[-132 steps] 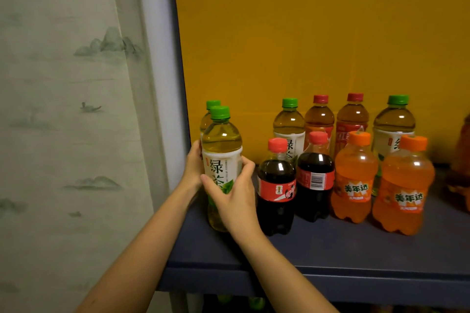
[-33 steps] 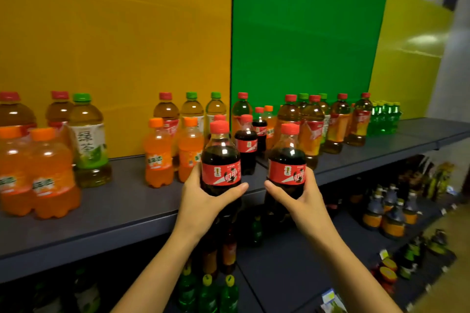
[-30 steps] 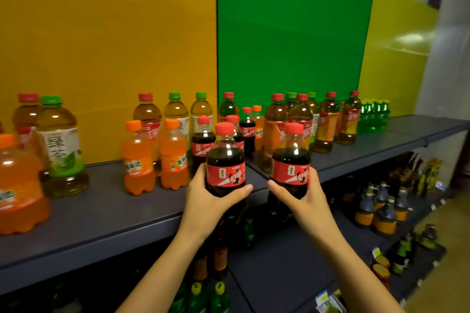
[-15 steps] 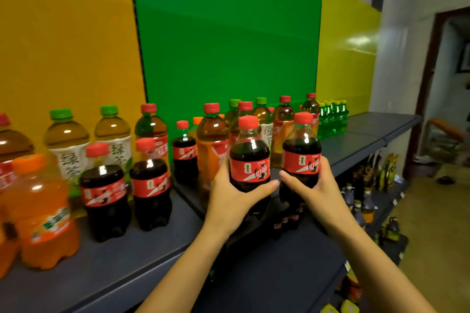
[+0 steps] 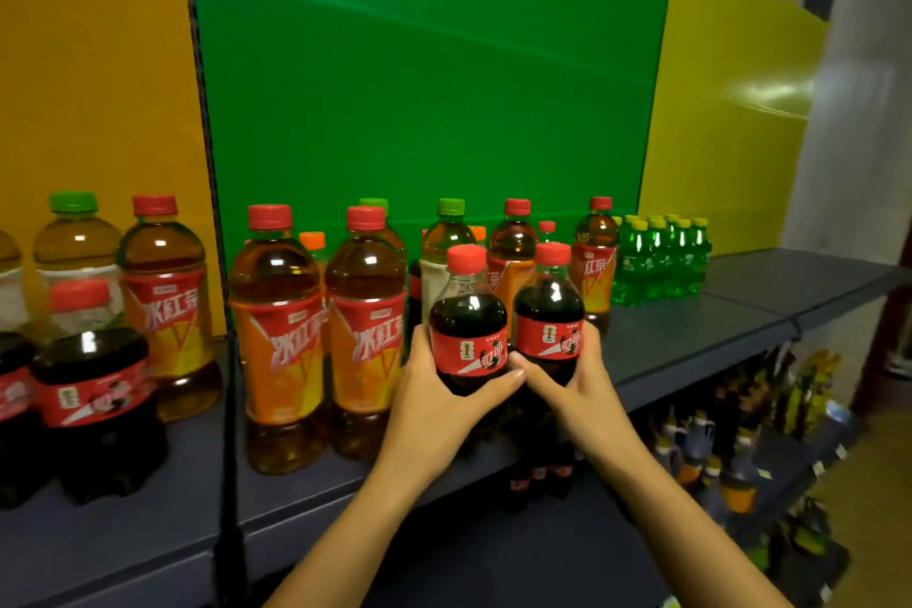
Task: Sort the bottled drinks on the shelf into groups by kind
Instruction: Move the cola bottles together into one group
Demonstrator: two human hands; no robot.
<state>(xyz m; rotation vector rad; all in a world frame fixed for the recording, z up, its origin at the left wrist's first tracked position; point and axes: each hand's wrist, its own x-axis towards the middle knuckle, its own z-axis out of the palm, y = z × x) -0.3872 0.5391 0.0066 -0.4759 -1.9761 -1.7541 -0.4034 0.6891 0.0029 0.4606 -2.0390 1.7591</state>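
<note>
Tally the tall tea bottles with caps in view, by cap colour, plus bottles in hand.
Tall amber plastic bottles, red caps: 5
Tall pale plastic bottles, green caps: 3
Small dark cola plastic bottles, in left hand, right hand: 2
Total: 10

Amber tea bottles (image 5: 284, 341) carry red-orange labels reading 冰红茶; lettering on the cola bottles (image 5: 469, 353) is illegible.

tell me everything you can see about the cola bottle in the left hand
The cola bottle is small, clear plastic, filled with dark liquid to the shoulder, closed by a red cap, with a red wraparound label. It is upright, gripped by the left hand, whose thumb crosses the label's lower edge. It is close beside the second cola bottle in the right hand, near the front edge of the shelf. Its base is hidden.
</note>
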